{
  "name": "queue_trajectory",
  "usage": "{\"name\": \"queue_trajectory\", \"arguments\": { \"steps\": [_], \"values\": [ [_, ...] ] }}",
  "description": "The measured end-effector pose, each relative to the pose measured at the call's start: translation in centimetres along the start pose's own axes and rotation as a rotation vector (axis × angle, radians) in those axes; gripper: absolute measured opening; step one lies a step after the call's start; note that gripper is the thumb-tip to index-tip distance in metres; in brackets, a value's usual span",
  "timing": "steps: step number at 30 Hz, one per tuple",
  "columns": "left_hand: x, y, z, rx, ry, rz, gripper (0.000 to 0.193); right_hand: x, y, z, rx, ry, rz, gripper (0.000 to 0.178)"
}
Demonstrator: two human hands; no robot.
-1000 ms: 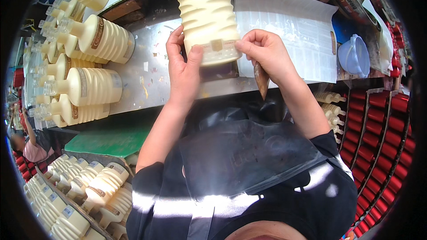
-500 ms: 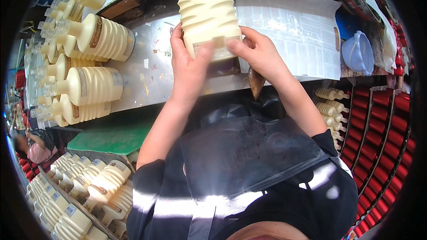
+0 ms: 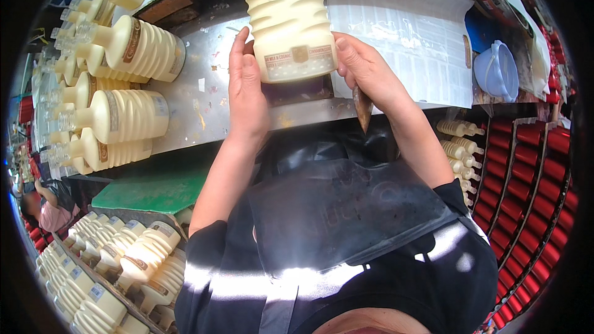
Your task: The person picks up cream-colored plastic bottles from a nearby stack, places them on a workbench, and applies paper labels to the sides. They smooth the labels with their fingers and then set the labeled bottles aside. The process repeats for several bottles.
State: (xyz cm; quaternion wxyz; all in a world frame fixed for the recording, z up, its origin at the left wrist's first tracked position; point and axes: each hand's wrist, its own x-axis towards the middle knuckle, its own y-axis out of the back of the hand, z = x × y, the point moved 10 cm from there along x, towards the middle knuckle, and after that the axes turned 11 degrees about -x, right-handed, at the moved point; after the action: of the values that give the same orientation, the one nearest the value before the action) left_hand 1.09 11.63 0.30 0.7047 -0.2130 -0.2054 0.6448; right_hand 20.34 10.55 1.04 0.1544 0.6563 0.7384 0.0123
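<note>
A cream-coloured bottle [image 3: 289,25] with spiral ridges is in front of me, its gold and brown labels facing me. Below its lower edge is a dark block [image 3: 297,91]. My left hand [image 3: 246,89] lies along the bottle's left side, open, with fingers stretched out and thumb raised off the label. On the other side my right hand [image 3: 371,74] is closed, its thumb near the bottle's lower right edge. From under its fingers a brown pointed tool [image 3: 362,110] sticks out downward; its exact kind does not show.
Similar bottles [image 3: 130,114] lie stacked at the left of the metal table [image 3: 213,102], with more in a crate [image 3: 117,253] below. A translucent white sheet [image 3: 402,43] covers the right side, near a light-blue bucket [image 3: 497,73]. Red cylinders [image 3: 520,179] fill racks at far right.
Both thumbs have come off the bottle's lower label and moved out to its sides. The left hand has straightened its fingers. The bottle has barely shifted.
</note>
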Motion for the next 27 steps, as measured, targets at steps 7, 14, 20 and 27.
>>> {"name": "queue_trajectory", "arguments": {
  "steps": [7, 14, 20, 27],
  "values": [
    [-0.5, -0.2, -0.3, 0.136, -0.069, -0.047, 0.061, -0.3, -0.6, 0.3, -0.133, 0.002, 0.043, 0.055],
    [-0.3, 0.8, -0.5, -0.049, -0.014, -0.003, 0.057, -0.4, -0.8, 0.2, 0.011, -0.001, -0.041, 0.057],
    [-0.5, 0.2, -0.4, 0.142, -0.055, -0.032, 0.052, -0.7, -0.6, 0.5, -0.048, -0.007, -0.002, 0.052],
    [-0.3, 0.1, -0.3, 0.124, -0.078, 0.002, 0.053, -0.9, -1.1, 0.2, -0.09, 0.035, 0.042, 0.054]
  ]
}}
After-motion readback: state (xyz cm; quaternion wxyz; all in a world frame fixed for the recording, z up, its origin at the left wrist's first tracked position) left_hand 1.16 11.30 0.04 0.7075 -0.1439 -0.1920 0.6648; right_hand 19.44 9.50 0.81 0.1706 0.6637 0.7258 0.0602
